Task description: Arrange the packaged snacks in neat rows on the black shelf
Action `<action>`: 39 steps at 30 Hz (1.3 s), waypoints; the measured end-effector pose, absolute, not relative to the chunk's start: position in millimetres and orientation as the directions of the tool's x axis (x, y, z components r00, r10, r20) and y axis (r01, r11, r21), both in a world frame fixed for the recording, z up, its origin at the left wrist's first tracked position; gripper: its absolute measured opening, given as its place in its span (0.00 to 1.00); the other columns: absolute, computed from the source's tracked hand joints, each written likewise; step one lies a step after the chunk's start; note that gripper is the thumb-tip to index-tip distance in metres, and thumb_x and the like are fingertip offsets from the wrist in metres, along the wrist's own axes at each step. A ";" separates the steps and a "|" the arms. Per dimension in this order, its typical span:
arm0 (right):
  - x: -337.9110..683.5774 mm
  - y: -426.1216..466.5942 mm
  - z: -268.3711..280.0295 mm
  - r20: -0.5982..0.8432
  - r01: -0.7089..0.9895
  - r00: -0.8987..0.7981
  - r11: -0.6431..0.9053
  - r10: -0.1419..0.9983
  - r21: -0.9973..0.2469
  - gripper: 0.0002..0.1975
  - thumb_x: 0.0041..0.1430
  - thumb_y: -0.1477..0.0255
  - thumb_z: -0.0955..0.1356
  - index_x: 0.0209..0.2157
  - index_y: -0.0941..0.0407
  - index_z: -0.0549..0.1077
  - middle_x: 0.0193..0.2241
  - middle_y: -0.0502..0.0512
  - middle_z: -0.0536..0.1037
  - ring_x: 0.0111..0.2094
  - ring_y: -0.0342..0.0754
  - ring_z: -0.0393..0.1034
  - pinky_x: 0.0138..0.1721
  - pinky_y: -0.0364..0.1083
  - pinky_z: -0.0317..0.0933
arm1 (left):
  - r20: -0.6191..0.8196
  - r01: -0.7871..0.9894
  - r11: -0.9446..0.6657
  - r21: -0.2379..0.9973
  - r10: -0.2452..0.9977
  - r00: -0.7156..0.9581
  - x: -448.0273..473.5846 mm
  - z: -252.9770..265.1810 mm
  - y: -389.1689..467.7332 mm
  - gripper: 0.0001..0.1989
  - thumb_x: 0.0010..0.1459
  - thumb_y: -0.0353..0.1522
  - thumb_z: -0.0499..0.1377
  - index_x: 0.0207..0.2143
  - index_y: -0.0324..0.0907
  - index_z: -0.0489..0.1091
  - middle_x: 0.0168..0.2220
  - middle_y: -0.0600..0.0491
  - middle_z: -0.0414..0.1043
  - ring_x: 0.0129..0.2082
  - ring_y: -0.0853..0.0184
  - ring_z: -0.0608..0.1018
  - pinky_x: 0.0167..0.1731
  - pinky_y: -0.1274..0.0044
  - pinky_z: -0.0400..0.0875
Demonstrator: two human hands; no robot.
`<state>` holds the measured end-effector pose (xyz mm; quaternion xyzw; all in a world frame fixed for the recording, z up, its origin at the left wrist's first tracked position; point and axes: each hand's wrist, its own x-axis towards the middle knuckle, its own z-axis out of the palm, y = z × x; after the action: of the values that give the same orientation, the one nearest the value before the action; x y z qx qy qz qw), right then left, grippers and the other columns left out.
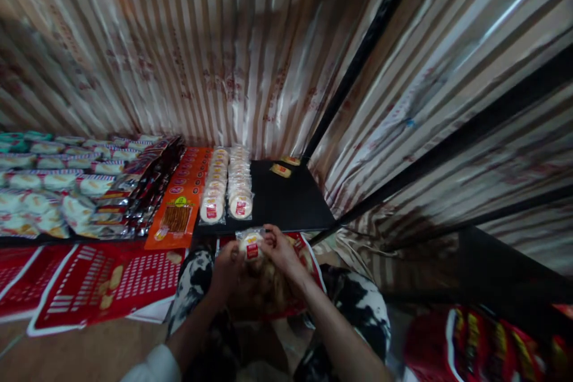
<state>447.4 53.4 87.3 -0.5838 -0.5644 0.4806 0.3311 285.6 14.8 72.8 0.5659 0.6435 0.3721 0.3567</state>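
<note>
Between my two hands is a clear packet of a round white cracker [251,245] with a red label. Its left side is pinched by my left hand [227,270], its right side by my right hand [281,252]. Below the hands, a red-edged bag [268,292] of brownish packets lies between my knees; its contents are too dark to make out. Just beyond my hands, two rows of similar cracker packets [240,206] overlap on a black shelf [277,206].
Left of the cracker rows are orange snack packs [176,215], dark shiny packets [147,185] and white packets [49,179]. Small gold packets [281,171] lie at the shelf's back. Black poles [358,71] slant on the right. Red bags [111,280] hang at left.
</note>
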 end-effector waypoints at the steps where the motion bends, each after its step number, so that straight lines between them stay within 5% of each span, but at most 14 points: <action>1: 441.8 57.0 80.4 -0.202 0.269 -0.116 -0.165 0.973 -0.949 0.16 0.48 0.68 0.67 0.40 0.54 0.66 0.29 0.50 0.76 0.31 0.46 0.72 0.34 0.45 0.66 | -0.057 0.439 0.102 0.893 0.992 -0.113 281.8 75.0 18.3 0.10 0.54 0.35 0.49 0.34 0.42 0.68 0.31 0.53 0.73 0.32 0.67 0.75 0.35 0.74 0.70; 5: 423.5 70.4 68.0 -0.213 0.125 -0.125 -0.197 0.969 -0.972 0.11 0.46 0.64 0.67 0.32 0.55 0.67 0.27 0.50 0.76 0.29 0.46 0.71 0.32 0.44 0.65 | -0.091 0.414 0.135 0.900 0.988 -0.124 270.2 79.0 32.3 0.12 0.53 0.32 0.50 0.38 0.40 0.68 0.34 0.51 0.74 0.34 0.67 0.75 0.37 0.73 0.70; 12: 394.7 91.4 74.1 -0.122 0.217 -0.111 -0.096 0.986 -0.971 0.11 0.47 0.62 0.66 0.29 0.55 0.66 0.24 0.46 0.72 0.25 0.42 0.65 0.27 0.41 0.61 | -0.018 0.459 0.156 0.875 0.956 -0.292 257.2 81.6 48.5 0.20 0.53 0.30 0.50 0.49 0.36 0.64 0.42 0.45 0.72 0.36 0.66 0.76 0.38 0.73 0.71; 20: 348.5 110.8 78.1 -0.092 0.461 -0.100 -0.036 0.991 -0.887 0.07 0.50 0.65 0.66 0.29 0.54 0.68 0.22 0.44 0.70 0.24 0.41 0.63 0.26 0.39 0.57 | 0.248 0.739 0.106 0.666 0.902 -0.352 232.7 81.8 56.5 0.26 0.55 0.35 0.54 0.56 0.36 0.57 0.52 0.40 0.63 0.52 0.55 0.68 0.49 0.64 0.66; 27: 328.4 125.3 89.8 -0.041 0.661 -0.162 0.078 0.986 -0.747 0.06 0.55 0.68 0.65 0.28 0.55 0.70 0.22 0.47 0.72 0.24 0.42 0.64 0.27 0.39 0.55 | 0.297 0.795 0.105 0.598 0.892 -0.341 227.4 67.9 68.1 0.30 0.55 0.34 0.55 0.58 0.35 0.52 0.53 0.39 0.62 0.52 0.53 0.66 0.50 0.62 0.64; 32: 328.5 123.7 90.1 -0.005 0.749 -0.193 0.144 0.981 -0.647 0.08 0.56 0.70 0.63 0.36 0.56 0.72 0.29 0.53 0.76 0.30 0.46 0.68 0.34 0.43 0.61 | 0.291 0.790 0.097 0.605 0.897 -0.333 229.0 64.5 71.2 0.28 0.56 0.33 0.53 0.58 0.35 0.52 0.51 0.39 0.62 0.51 0.55 0.67 0.48 0.62 0.66; 39: 338.9 113.0 88.9 0.371 0.743 -0.185 0.377 0.910 -0.554 0.21 0.58 0.73 0.60 0.54 0.57 0.65 0.49 0.61 0.70 0.50 0.53 0.63 0.53 0.52 0.58 | 0.316 0.815 0.081 0.574 0.896 -0.312 229.9 49.6 75.3 0.25 0.58 0.32 0.50 0.57 0.31 0.54 0.52 0.36 0.62 0.52 0.54 0.67 0.49 0.63 0.66</action>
<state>338.9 113.0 88.9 -0.5441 -0.7593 0.1252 0.3342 229.9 75.3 49.6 0.5835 0.7328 0.3450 0.0589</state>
